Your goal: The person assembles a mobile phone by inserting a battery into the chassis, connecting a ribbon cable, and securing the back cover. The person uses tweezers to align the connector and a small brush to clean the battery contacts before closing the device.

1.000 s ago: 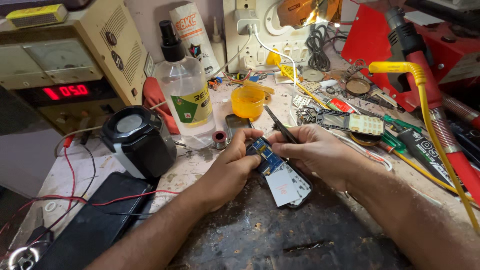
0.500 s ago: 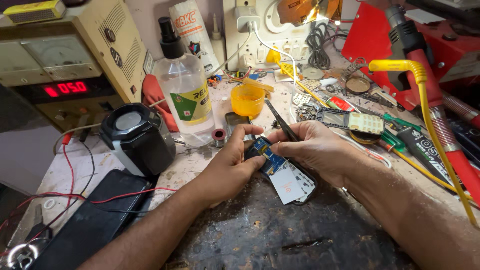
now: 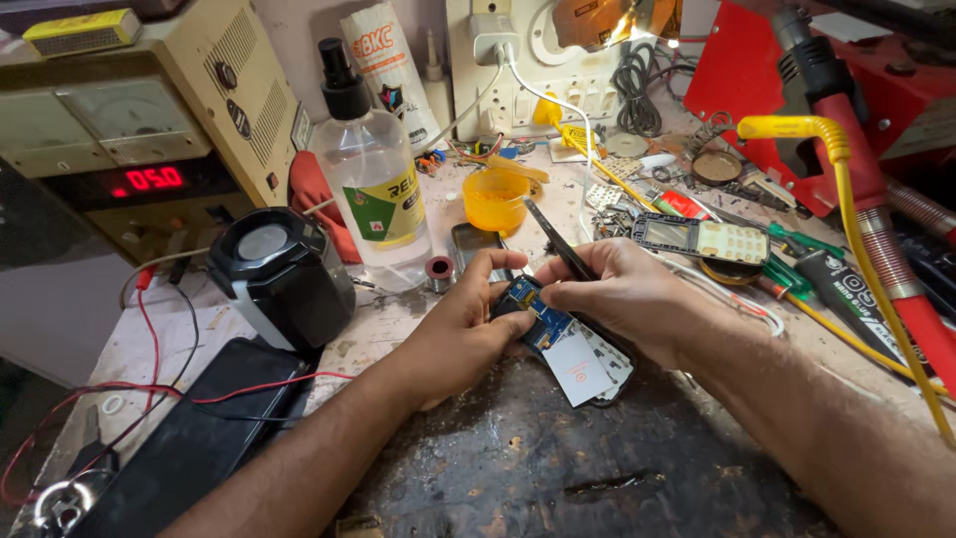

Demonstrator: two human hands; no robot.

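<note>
Cluttered table [image 3: 478,468]: near its middle, left hand [image 3: 463,329] grips an opened phone [image 3: 573,349]; right hand [image 3: 622,294] pinches black tweezers [image 3: 558,239] over its board.

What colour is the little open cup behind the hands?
The little cup is translucent orange-yellow, seen best in the head view, the only one.

Red display [image 3: 149,179], perhaps green-yellow bottle label [image 3: 386,207]

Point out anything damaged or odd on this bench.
The dark work mat is scorched and gouged. The opened phone, held by the left hand and right hand, lies with its circuit board exposed. Loose parts clutter the bench behind.
</note>
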